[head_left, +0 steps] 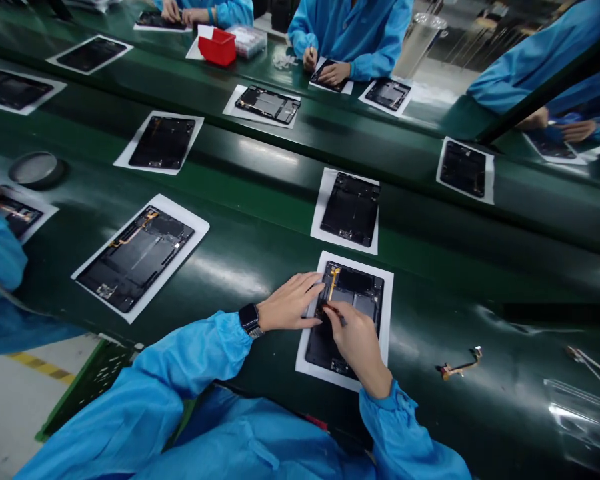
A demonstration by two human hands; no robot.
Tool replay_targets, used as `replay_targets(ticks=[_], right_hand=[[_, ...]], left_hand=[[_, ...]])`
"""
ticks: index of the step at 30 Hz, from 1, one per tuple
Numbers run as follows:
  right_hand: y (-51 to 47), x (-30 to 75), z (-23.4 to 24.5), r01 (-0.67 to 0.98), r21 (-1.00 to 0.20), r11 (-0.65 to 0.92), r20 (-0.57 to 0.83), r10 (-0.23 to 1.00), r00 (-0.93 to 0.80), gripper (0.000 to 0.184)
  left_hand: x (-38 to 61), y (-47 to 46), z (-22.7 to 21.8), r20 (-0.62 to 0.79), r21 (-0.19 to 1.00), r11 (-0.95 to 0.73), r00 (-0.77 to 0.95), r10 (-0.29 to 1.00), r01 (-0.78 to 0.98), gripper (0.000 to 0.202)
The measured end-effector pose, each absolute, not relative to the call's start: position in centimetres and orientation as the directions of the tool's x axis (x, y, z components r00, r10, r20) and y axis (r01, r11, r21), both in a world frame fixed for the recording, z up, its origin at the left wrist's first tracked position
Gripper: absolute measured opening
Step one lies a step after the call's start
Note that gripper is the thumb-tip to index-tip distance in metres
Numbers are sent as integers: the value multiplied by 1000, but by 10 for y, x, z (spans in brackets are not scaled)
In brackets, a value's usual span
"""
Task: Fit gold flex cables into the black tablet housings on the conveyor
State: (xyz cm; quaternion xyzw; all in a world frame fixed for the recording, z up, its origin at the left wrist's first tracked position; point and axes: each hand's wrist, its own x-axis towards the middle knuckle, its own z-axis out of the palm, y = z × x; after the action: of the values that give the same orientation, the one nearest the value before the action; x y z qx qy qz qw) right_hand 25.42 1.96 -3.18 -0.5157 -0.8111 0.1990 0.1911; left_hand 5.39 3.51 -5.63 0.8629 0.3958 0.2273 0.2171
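Note:
In front of me a black tablet housing lies open on a white sheet, its inside facing up. An orange flex cable runs down near its upper left edge. My left hand reaches in from the left, fingers stretched out, fingertips at the housing's left edge. My right hand is over the housing with thumb and forefinger pinched together by the lower end of the cable. What lies in that pinch is hidden by the fingers. A dark smartwatch is on my left wrist.
A loose flex cable and a clear plastic tray lie to the right. Another housing is at left, one just beyond mine. Co-workers in blue sleeves sit opposite, near a red bin. A round dish stands far left.

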Motion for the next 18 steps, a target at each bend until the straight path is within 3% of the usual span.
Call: replay_targets(ticks=[12, 15, 18], right_hand=[[7, 255, -28, 734, -576, 359, 129, 927, -352, 19], [8, 249, -30, 762, -525, 379, 131, 921, -368, 21], [13, 238, -24, 834, -392, 388, 57, 915, -399, 23]], left_hand=[[53, 35, -58, 219, 556, -589, 581, 784, 586, 72], [54, 36, -58, 219, 564, -585, 578, 786, 583, 74], [55, 36, -58, 211, 576, -578, 579, 788, 578, 77]])
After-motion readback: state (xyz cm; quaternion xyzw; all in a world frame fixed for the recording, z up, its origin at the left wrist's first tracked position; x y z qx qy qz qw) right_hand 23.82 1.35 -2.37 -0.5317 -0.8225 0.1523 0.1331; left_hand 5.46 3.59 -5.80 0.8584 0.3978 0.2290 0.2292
